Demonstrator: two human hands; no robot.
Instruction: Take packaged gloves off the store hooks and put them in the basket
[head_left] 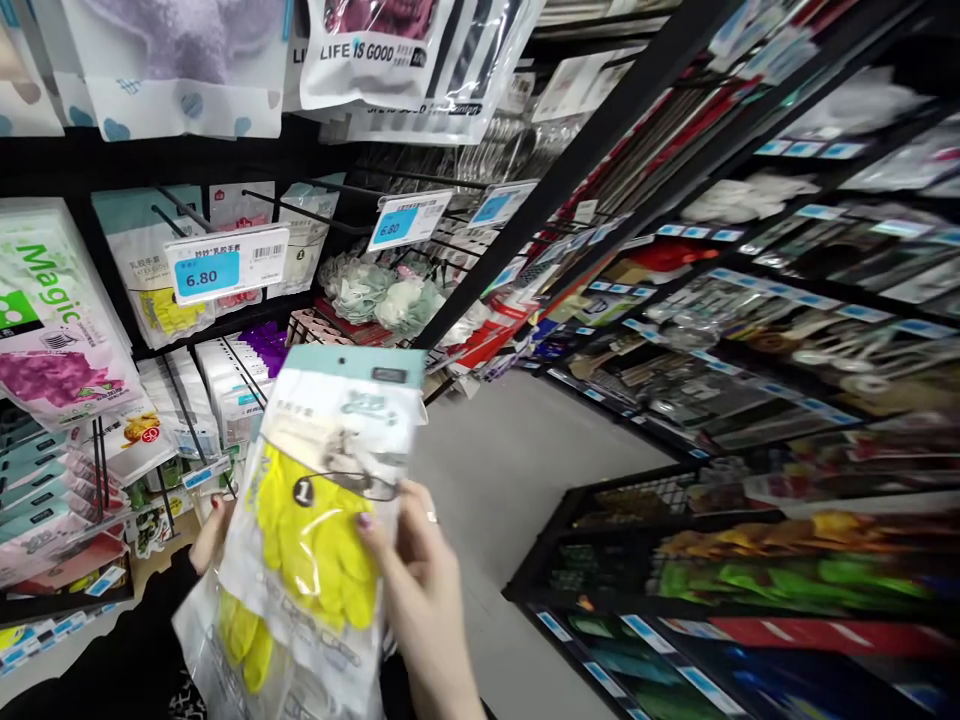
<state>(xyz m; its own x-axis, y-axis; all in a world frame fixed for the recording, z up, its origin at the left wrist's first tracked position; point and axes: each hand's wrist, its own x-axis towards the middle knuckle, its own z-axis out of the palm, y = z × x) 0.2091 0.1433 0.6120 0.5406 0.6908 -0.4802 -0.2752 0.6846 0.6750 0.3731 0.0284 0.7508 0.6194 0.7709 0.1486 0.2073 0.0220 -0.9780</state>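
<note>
My right hand (427, 590) grips a clear-fronted pack of yellow rubber gloves (322, 520) by its right edge, thumb across the front and fingers behind. The pack has a teal and white header with a hang hole, and it is tilted. Under it, lower down, shows a second pack of yellow gloves (244, 645). At the left edge of the packs is my left hand (210, 535), closed against them; most of its fingers are hidden behind. A similar glove pack (169, 310) hangs on the rack beyond, partly covered by a price tag (229, 265).
On the left rack hang a pink-gloves bag (60, 370) and large printed bags (375, 60). Bath puffs (382, 295) sit further along. Metal hooks (180, 410) stick out towards me. A grey-floored aisle (487, 470) runs between this rack and blurred shelves (750, 350) on the right.
</note>
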